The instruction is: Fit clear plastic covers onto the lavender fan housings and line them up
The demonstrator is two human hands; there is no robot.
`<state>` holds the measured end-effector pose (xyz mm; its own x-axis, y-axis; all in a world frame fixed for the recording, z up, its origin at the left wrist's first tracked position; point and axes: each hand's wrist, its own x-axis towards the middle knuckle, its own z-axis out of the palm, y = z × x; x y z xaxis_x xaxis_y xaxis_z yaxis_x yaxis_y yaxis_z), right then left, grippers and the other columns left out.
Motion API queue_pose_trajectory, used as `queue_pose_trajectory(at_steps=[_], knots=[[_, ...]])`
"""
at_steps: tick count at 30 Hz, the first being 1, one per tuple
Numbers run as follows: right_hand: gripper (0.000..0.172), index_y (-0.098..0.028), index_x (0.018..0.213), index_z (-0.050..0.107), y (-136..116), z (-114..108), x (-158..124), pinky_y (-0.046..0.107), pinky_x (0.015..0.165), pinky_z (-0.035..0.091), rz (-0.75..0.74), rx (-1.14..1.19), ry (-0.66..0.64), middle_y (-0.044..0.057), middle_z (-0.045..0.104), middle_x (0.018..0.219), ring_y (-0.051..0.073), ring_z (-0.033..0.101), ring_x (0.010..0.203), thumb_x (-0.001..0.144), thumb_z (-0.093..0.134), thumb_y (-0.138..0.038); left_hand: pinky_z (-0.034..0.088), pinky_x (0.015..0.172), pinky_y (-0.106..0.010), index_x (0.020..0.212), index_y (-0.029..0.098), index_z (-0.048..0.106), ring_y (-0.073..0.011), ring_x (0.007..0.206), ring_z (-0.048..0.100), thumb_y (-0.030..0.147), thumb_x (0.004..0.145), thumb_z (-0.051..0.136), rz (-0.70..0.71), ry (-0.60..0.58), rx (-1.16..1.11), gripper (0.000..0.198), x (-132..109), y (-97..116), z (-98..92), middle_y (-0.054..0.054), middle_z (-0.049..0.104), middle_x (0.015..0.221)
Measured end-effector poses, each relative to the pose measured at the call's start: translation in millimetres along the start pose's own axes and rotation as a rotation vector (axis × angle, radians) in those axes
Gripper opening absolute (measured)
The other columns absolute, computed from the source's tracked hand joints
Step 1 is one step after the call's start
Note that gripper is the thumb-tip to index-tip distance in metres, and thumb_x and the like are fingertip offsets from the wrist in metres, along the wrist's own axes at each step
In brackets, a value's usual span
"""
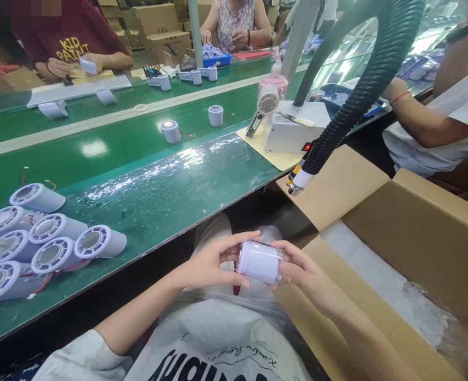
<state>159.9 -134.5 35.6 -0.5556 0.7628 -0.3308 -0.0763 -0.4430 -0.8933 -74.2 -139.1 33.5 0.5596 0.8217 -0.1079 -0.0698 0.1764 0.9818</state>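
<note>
Above my lap, both hands hold a pale lavender cylindrical housing (260, 260) with a clear plastic sleeve around it. The cylinder lies nearly on its side. My left hand (214, 263) grips its left end, thumb below and fingers above. At the other end, the fingers of my right hand (299, 268) close on the clear rim. A few red wires show under my left fingers. On the bench to the left, several similar lavender housings (99, 242) lie piled, with round grilled ends and thin wires.
An open cardboard box (424, 238) with clear plastic pieces (426, 304) stands at right. A ribbed black hose (349, 116) hangs over it from a white machine (293, 124). Two housings (215, 116) stand on the green belt (131, 132); a handheld fan (263, 106) leans nearby. Co-workers sit across and at right.
</note>
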Motion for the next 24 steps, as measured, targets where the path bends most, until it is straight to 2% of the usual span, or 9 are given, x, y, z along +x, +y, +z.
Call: queue_pose_trajectory(at_steps=[3, 7, 10, 13, 18, 24], knots=[[0.044, -0.019, 0.109, 0.053, 12.2, -6.8, 11.1, 0.028, 0.067, 0.055, -0.015, 0.179, 0.071, 0.003, 0.069, 0.088, 0.017, 0.068, 0.07, 0.082, 0.071, -0.049, 0.044, 0.104, -0.04, 0.14, 0.026, 0.048, -0.0294, 0.125, 0.054, 0.023, 0.068, 0.083, -0.037, 0.05, -0.154, 0.081, 22.5, -10.3, -2.9, -0.013, 0.052, 0.142], [0.052, -0.019, 0.106, 0.052, 29.2, -24.9, 32.8, 0.027, 0.068, 0.056, -0.132, 0.381, 0.211, 0.005, 0.071, 0.091, 0.018, 0.07, 0.072, 0.075, 0.076, -0.052, 0.04, 0.106, -0.042, 0.129, 0.021, 0.061, -0.0308, 0.126, 0.054, 0.028, 0.066, 0.084, 0.0, 0.135, -0.256, 0.068, 76.1, -23.5, -6.8, -0.014, 0.058, 0.137], [0.054, -0.019, 0.104, 0.053, 35.8, -41.7, 48.2, 0.024, 0.069, 0.056, -0.233, 0.431, 0.276, 0.005, 0.072, 0.091, 0.016, 0.07, 0.074, 0.072, 0.076, -0.056, 0.037, 0.109, -0.045, 0.124, 0.018, 0.064, -0.0305, 0.122, 0.057, 0.032, 0.065, 0.085, 0.027, 0.103, -0.251, 0.065, 116.8, -25.2, -9.0, -0.015, 0.064, 0.129], [0.054, -0.019, 0.106, 0.054, 37.7, -55.0, 60.0, 0.023, 0.068, 0.057, -0.301, 0.487, 0.307, 0.004, 0.073, 0.089, 0.015, 0.07, 0.072, 0.073, 0.076, -0.055, 0.035, 0.11, -0.045, 0.123, 0.016, 0.065, -0.0296, 0.12, 0.058, 0.033, 0.066, 0.084, 0.035, 0.067, -0.201, 0.063, 143.3, -19.3, -10.8, -0.014, 0.067, 0.124], [0.048, -0.018, 0.105, 0.055, 40.8, -66.4, 77.1, 0.023, 0.067, 0.058, -0.323, 0.562, 0.302, 0.004, 0.073, 0.086, 0.015, 0.07, 0.071, 0.075, 0.075, -0.05, 0.036, 0.108, -0.044, 0.121, 0.012, 0.066, -0.0293, 0.115, 0.061, 0.035, 0.066, 0.084, 0.009, 0.068, -0.126, 0.062, 157.1, -8.3, -14.4, -0.014, 0.069, 0.119], [0.037, -0.017, 0.102, 0.057, 45.6, -70.5, 88.8, 0.023, 0.065, 0.058, -0.288, 0.583, 0.273, 0.005, 0.073, 0.082, 0.015, 0.069, 0.069, 0.083, 0.069, -0.046, 0.037, 0.106, -0.04, 0.122, 0.012, 0.064, -0.0271, 0.114, 0.06, 0.036, 0.067, 0.083, -0.019, 0.098, -0.097, 0.063, 158.2, -9.6, -21.5, -0.014, 0.067, 0.123]])
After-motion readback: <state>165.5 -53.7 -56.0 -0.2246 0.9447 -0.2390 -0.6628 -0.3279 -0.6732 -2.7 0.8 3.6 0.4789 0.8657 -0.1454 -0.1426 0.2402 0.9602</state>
